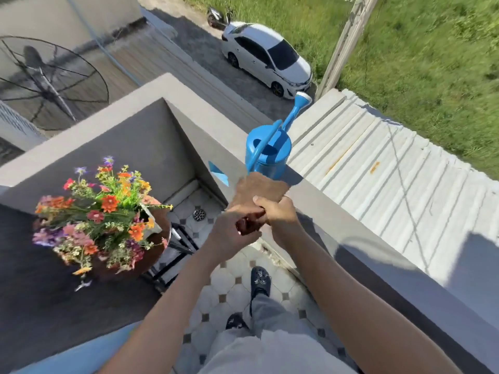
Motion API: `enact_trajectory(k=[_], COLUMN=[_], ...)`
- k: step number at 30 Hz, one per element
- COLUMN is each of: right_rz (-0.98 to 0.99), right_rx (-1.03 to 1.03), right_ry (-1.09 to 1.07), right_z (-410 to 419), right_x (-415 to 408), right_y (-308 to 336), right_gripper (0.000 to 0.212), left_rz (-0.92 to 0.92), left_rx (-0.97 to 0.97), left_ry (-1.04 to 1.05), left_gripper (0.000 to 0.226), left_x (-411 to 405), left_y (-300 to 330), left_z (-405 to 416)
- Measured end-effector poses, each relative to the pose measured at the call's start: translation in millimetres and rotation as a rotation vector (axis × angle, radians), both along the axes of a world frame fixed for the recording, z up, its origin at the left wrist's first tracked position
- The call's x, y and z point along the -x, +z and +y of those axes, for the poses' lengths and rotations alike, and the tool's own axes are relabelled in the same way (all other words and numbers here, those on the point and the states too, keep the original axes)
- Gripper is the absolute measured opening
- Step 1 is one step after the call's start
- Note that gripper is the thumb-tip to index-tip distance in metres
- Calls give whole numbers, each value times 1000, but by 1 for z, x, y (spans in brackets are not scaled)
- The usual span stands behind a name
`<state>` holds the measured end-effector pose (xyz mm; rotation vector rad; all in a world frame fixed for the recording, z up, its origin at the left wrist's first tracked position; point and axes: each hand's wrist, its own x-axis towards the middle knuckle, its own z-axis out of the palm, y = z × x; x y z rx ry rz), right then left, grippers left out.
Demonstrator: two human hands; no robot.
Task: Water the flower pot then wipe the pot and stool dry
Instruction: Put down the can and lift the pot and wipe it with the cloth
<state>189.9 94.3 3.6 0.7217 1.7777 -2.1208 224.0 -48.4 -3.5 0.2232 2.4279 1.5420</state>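
A blue watering can (pixel 270 153) stands upright on the grey parapet ledge (pixel 337 211), its spout pointing away from me. My left hand (pixel 229 236) and my right hand (pixel 278 211) meet just in front of it, both closed around what looks like a brown cloth (pixel 259 186); neither hand touches the can. The flower pot (pixel 150 221), pale and mostly hidden by colourful flowers (pixel 102 209), sits on a round brown stool (pixel 151 256) with black legs at the left, well apart from my hands.
The balcony is narrow, with a tiled floor (pixel 229 282) and a drain (pixel 199 214) in the far corner. My dark shoes (pixel 259 279) stand beside the parapet. Beyond it lie a corrugated roof (pixel 378 171), a white car (pixel 267 58) below and a satellite dish (pixel 48 82).
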Motion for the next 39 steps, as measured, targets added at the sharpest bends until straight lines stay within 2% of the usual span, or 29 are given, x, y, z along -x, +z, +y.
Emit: enact_trajectory(k=[1,3,5,7,9,16,18,20,21,23,25,30,32,34,36,39], right_rz=[15,8,-11,-49,-72,-92,-109,-113,-112,-115,-159,-197,-172,-142,-118,-77], right_rx=[-3,22,20,-13,-24,-98,-117,-172,-196,-238,-278,-333,-357,-367,-377,-394], right_ry=[24,101,161,158,155,201,197,188,184,198,216,297,349,408,457,497], right_z=[-15,-46,-73,-97,-117,-153,-153,-152,-152,-154,-155,-166,-171,-176,-179,-186], right_x=[-4,-13,-18,-20,-21,-7,3,16,24,37,49,71,76,79,81,82], right_y=[4,18,23,22,13,-9,-15,-22,-28,-39,-55,-84,-90,-92,-90,-90], right_gripper=[26,9,28,18,14,26,23,8,14,11,26,38,27,17,20,23], left_rz=[-32,-65,-156,-304,-408,-524,-585,-648,-673,-741,-791,-764,-742,-733,-726,-680], left_rx=[-7,-61,-128,-204,-248,-519,-514,-463,-458,-500,-554,-658,-669,-659,-661,-668], left_ry=[64,274,540,761,892,987,1063,1160,1209,1304,1377,1503,1509,1520,1530,1540], left_gripper=[36,20,7,20,24,23,21,27,29,33,38,36,30,38,44,41], left_x=[-11,-31,-49,-64,-75,-31,-6,13,21,31,36,49,53,55,52,44], left_y=[2,0,-9,-21,-32,-41,-51,-63,-72,-83,-89,-109,-113,-113,-112,-105], left_z=[-16,-48,-78,-105,-124,-125,-124,-127,-130,-138,-146,-157,-159,-160,-162,-174])
